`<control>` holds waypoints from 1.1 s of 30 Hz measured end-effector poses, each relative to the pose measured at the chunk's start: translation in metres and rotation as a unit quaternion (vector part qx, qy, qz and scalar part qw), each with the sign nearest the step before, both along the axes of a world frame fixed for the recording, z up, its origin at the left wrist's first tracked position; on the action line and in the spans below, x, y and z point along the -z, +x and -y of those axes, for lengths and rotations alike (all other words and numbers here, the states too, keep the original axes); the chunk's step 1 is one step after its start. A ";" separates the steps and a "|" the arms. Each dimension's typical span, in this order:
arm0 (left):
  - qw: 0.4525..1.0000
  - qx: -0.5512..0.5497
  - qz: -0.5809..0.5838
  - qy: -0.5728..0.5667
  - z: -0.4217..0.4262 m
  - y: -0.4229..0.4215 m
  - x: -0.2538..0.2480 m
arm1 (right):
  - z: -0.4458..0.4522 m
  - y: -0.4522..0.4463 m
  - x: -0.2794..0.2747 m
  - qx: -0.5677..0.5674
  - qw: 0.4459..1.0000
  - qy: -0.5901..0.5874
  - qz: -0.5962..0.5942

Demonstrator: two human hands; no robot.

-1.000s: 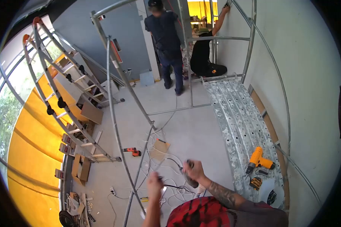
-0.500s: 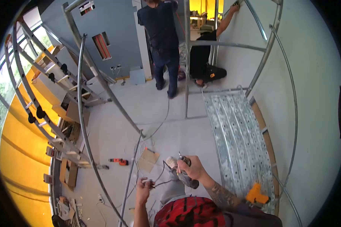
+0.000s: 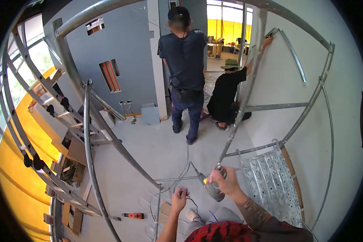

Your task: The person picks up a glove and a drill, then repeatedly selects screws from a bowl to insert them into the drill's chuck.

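My right hand (image 3: 226, 179) grips a grey power drill (image 3: 214, 192) with a yellow mark. Its thin dark front end points up and left, in front of the scaffold's lower bar. Lower and to the left, my left hand (image 3: 180, 197) is closed with the fingers pinched around what looks like a black cable (image 3: 193, 203); the held part is mostly hidden. The cable runs down beside my shoe. Beneath my hands, a piece of brown cardboard (image 3: 164, 209) lies partly hidden on the floor, among loose pale wires (image 3: 147, 205).
Scaffold tubes (image 3: 117, 145) frame me on both sides. A perforated metal platform (image 3: 272, 181) lies to the right. One person (image 3: 183, 60) stands ahead; another (image 3: 226, 97) crouches at the wall. Left are ladders (image 3: 24, 141), boxes (image 3: 70, 218) and an orange-and-black tool (image 3: 133, 215).
My view has tilted upward, showing more of both people and the wall. The drill has swung so its body hangs lower right of its tip. Both hands stay closed.
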State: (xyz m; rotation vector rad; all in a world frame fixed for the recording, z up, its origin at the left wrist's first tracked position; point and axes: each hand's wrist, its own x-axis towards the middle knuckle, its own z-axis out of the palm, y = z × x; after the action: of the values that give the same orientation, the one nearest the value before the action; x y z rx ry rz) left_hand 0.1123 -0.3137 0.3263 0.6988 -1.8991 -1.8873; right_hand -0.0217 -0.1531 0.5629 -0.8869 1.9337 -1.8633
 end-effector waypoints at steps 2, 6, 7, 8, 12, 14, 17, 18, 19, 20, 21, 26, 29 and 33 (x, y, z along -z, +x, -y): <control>0.999 -0.001 -0.027 0.033 0.029 -0.041 -0.044 | 0.019 -0.024 -0.023 -0.001 0.999 -0.044 0.001; 0.990 -0.047 -0.132 0.008 0.080 -0.111 -0.076 | 0.055 -0.064 -0.035 0.004 0.996 -0.085 -0.030; 0.983 -0.066 -0.169 0.008 0.092 -0.130 -0.077 | 0.065 -0.074 -0.033 0.013 0.994 -0.099 -0.039; 0.980 -0.085 -0.178 0.023 0.106 -0.148 -0.070 | 0.074 -0.086 -0.029 0.015 0.992 -0.113 -0.052; 0.997 -0.058 -0.055 0.013 0.152 -0.216 -0.013 | 0.109 -0.128 -0.017 0.043 0.994 -0.101 -0.026; 1.000 -0.020 0.011 -0.008 0.171 -0.238 0.058 | 0.122 -0.152 -0.004 0.039 0.999 -0.023 -0.024; 0.995 0.028 0.093 -0.014 0.175 -0.264 0.101 | 0.138 -0.195 0.033 0.022 0.998 -0.010 0.063; 0.991 0.029 0.131 0.010 0.177 -0.265 0.114 | 0.141 -0.207 0.050 0.025 0.996 -0.036 0.080; 0.989 0.039 0.141 0.012 0.180 -0.274 0.128 | 0.142 -0.219 0.067 0.035 0.995 -0.034 0.088; 0.991 0.069 0.114 0.005 0.181 -0.273 0.136 | 0.143 -0.223 0.086 0.058 0.990 -0.066 0.112; 0.992 0.096 0.085 -0.003 0.186 -0.276 0.144 | 0.146 -0.230 0.103 0.078 0.983 -0.101 0.133; 0.969 0.123 0.109 -0.186 0.166 -0.284 0.073 | 0.152 -0.264 0.131 0.203 0.947 -0.183 0.166; 0.922 0.198 0.033 -0.331 0.146 -0.292 0.020 | 0.156 -0.278 0.121 0.224 0.922 -0.213 0.235; 0.887 0.235 -0.061 -0.393 0.138 -0.317 0.024 | 0.160 -0.290 0.122 0.183 0.938 -0.190 0.225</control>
State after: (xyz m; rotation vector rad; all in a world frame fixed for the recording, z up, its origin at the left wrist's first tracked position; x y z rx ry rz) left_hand -0.2045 -0.4514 0.3028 -0.1503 -2.6155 -1.1182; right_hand -0.3121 -0.3134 0.4407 -0.1468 1.5526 -2.4454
